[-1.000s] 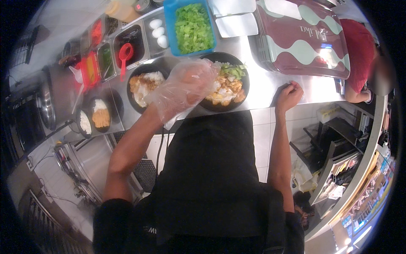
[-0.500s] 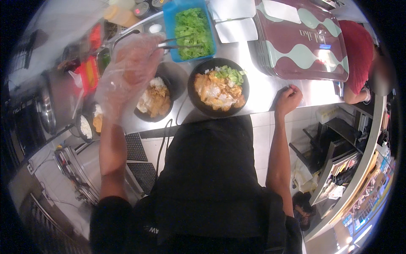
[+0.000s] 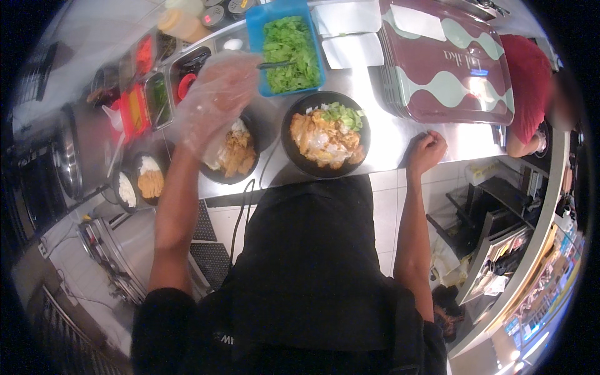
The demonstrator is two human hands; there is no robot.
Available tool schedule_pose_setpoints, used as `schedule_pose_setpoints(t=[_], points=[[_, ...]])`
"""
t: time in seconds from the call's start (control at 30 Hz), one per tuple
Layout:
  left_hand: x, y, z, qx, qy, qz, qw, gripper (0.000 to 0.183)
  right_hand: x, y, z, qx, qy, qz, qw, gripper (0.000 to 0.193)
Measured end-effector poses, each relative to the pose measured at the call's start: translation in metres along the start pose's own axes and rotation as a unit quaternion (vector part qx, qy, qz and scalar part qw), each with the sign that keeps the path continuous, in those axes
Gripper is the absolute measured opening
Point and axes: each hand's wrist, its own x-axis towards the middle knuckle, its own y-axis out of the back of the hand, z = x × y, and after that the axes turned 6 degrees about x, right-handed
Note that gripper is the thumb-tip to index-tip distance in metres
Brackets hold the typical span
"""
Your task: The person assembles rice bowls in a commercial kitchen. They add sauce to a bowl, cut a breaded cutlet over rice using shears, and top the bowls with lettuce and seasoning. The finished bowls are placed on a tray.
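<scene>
My left hand, in a clear plastic glove, is closed on dark tongs. Their tips lie in the shredded lettuce of a blue container; the glove hides the rest of them. Below the container sits a black bowl of rice, a fried topping with pale sauce, and chopped greens at its upper right. Another black bowl, with rice and fried food, is partly covered by my left hand and wrist. My bare right hand rests in a loose fist at the counter's edge, nothing visible in it.
Stacked maroon trays stand at the right, with white paper beside them. A person in a red sleeve is beyond. Ingredient pans and smaller rice bowls are at the left. A cable hangs over the counter edge.
My left hand has moved right, carrying the tongs further over the lettuce. More of the small bowls and pans at the left now shows. My right hand stays in place.
</scene>
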Motion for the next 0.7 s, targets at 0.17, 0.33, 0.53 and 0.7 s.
schedule_pose_setpoints(t=[0.17, 0.33, 0.53, 0.7], points=[[0.016, 0.057, -0.005, -0.186, 0.148, 0.017, 0.971, 0.025, -0.002, -0.003, 0.001, 0.004, 0.012, 0.002, 1.000, 0.013], [0.024, 0.100, 0.006, -0.181, 0.163, 0.014, 0.970, 0.027, -0.002, -0.004, 0.011, 0.003, 0.013, 0.000, 1.000, 0.012], [0.024, 0.101, 0.048, -0.231, 0.021, -0.004, 0.973, 0.029, 0.000, -0.003, 0.010, -0.004, 0.028, -0.005, 1.000, 0.013], [0.001, 0.022, 0.091, -0.179, -0.075, -0.066, 0.979, 0.034, 0.000, -0.004, 0.006, -0.004, 0.016, -0.013, 1.000, 0.014]])
